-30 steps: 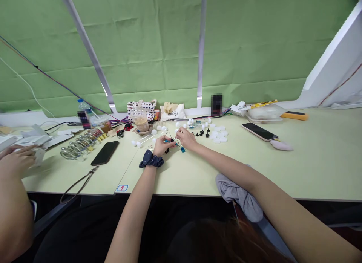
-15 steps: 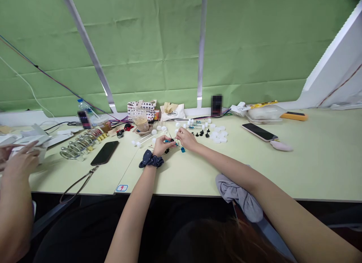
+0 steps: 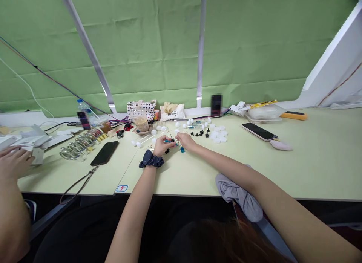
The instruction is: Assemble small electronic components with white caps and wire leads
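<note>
Nearby, a cup (image 3: 138, 115) holds drink (image 3: 142, 126); left hand (image 3: 163, 145) and right hand (image 3: 186, 141) pinch tiny parts (image 3: 172, 141).

A patterned bag (image 3: 149, 105) sits behind a clear drink cup (image 3: 141, 124).

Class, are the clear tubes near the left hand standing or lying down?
Lying down: the clear tubes stretch lengthwise along the tabletop.

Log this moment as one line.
left hand: pinching small black part | right hand: close beside it, grip unclear | nearby: teal piece, loose black pieces, round white pieces
</note>
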Available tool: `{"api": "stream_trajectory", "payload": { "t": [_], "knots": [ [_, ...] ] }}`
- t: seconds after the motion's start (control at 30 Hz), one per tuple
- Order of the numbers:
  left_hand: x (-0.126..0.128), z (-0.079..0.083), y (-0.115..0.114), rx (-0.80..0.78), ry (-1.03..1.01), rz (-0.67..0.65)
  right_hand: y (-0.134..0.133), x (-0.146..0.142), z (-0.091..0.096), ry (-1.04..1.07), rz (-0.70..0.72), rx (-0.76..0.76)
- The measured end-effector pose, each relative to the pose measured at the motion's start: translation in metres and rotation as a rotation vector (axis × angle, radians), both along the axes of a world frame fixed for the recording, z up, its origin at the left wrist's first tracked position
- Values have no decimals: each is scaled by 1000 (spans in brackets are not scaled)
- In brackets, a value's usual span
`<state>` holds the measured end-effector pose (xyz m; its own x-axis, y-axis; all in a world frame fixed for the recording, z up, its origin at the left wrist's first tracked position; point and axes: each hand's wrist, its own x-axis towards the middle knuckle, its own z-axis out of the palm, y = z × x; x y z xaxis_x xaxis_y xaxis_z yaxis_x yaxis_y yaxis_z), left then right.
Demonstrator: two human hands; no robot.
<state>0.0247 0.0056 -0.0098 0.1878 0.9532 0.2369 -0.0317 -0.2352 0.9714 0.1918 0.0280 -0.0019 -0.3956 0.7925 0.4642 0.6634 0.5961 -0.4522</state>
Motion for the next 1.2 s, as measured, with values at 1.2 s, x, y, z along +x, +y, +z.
{"api": "stream_trajectory", "payload": {
  "t": [1.2],
  "knots": [
    [-1,-2,2,7,30,-21,-1,0,-6,155,192,46]
  ]
}}
